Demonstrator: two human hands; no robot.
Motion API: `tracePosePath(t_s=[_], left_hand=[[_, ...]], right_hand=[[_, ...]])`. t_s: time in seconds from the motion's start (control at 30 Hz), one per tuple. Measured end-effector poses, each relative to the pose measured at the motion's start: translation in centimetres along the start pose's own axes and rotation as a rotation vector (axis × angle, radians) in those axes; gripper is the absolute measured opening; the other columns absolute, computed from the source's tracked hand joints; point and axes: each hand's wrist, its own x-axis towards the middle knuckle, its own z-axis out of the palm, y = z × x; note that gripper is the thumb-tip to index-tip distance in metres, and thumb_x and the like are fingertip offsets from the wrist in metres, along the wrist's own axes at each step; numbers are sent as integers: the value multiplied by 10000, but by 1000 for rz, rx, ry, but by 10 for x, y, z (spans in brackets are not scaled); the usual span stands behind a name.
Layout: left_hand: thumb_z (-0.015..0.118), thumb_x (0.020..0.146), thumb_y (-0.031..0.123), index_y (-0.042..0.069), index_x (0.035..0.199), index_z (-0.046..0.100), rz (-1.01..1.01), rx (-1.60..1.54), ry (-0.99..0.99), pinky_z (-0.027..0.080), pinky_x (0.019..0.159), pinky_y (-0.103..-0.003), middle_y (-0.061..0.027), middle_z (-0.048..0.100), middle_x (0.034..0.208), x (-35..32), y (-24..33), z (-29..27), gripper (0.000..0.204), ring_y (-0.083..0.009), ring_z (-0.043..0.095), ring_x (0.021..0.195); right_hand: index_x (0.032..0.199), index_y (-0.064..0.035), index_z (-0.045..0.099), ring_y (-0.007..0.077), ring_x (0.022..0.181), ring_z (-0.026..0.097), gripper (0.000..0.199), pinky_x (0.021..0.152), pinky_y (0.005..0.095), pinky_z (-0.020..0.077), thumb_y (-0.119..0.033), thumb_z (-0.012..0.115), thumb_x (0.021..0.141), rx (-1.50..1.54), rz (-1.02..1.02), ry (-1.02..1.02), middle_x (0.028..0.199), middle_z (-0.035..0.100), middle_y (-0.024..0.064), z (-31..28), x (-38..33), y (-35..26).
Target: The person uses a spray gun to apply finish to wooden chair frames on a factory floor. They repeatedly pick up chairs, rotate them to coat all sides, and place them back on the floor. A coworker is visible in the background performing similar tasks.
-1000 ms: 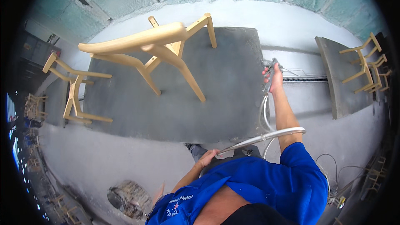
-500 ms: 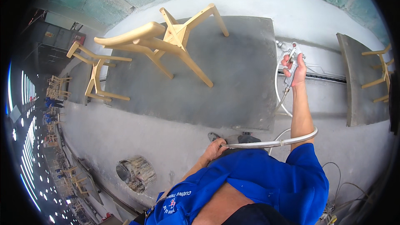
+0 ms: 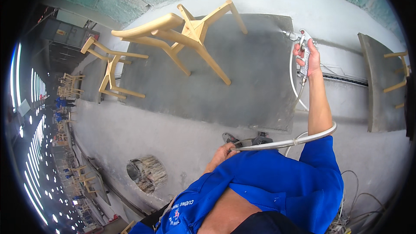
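My right hand [image 3: 310, 60] is wrapped around a metal spray gun [image 3: 305, 52], held at the right edge of a grey board [image 3: 255, 91]. The gun's nozzle points left toward a pale wooden chair frame [image 3: 195, 30], and a faint haze shows in front of it. The frame stands on the board, with splayed legs, a cross-shaped middle and a curved back rail. Down by my waist, my left hand [image 3: 222, 155] is closed around a thick whitish hose [image 3: 277, 145], which loops across my body to my right arm. A thinner white hose [image 3: 291, 76] hangs from the gun.
Another wooden frame [image 3: 111, 70] stands to the left. At the right is a second board [image 3: 373, 91] carrying one more frame. A crusted round container [image 3: 147, 173] sits on the floor. A rail [image 3: 342, 79] runs between the boards. Loose hoses [image 3: 355, 203] lie lower right.
My right hand has lifted slightly, and the spray gun's nozzle now points more to the left, with haze before it. The whole view has shifted a little. My left hand keeps hold of the hose.
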Motion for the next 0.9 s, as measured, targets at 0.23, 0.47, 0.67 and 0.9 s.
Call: tracePosePath(t_s=[0.23, 0.47, 0.67, 0.9], left_hand=[[695, 1007, 263, 21, 1048, 639, 39, 230, 27, 523, 725, -349, -147, 660, 897, -3, 1, -2, 252, -195, 631, 823], [717, 964, 257, 3, 1007, 629, -38, -40, 25, 524, 750, -418, -181, 661, 924, -18, 8, 1, 273, -302, 662, 858], [703, 971, 275, 10, 1004, 629, -16, 39, 24, 515, 744, -387, -161, 652, 927, -15, 6, -4, 277, -245, 634, 847], [684, 973, 333, 10, 1004, 633, 43, 73, 13, 511, 748, -393, -165, 660, 915, -17, -2, -11, 329, -253, 637, 842]], right_hand=[[1276, -118, 593, 123, 696, 633, 416, 390, 222, 377, -469, 495, 1077, -470, 145, 299, 836, 654, 41, 39, 7, 1], [1369, -120, 553, 120, 696, 642, 451, 385, 217, 357, -461, 483, 1082, -103, 79, 38, 871, 669, 57, 26, -3, -6], [1376, -143, 547, 123, 695, 654, 444, 374, 211, 339, -469, 462, 1087, -403, 297, 284, 867, 674, 61, 4, 1, 5], [1536, -212, 401, 132, 766, 573, 529, 370, 182, 360, -503, 417, 1095, 7, 244, -203, 910, 577, 70, -16, -9, -10]])
